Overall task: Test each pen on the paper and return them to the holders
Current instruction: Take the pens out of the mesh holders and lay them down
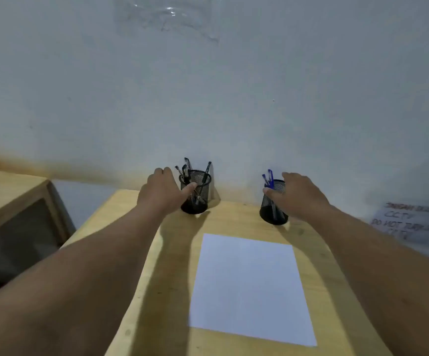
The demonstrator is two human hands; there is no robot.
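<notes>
Two black mesh pen holders stand at the far edge of a wooden table (172,265), against the wall. The left holder (200,199) holds several black pens (207,173). My left hand (162,191) wraps its left side, thumb on the mesh front. The right holder (272,211) holds blue pens (268,179). My right hand (300,195) grips its right side, thumb on the front. A blank white sheet of paper (249,289) lies flat on the table in front of the holders, between my forearms.
A grey-white wall rises directly behind the holders. A wooden cabinet (10,201) stands to the left, lower than the table. A printed notice (413,222) is stuck on the wall at the right. A clear plastic sheet (167,16) hangs high on the wall.
</notes>
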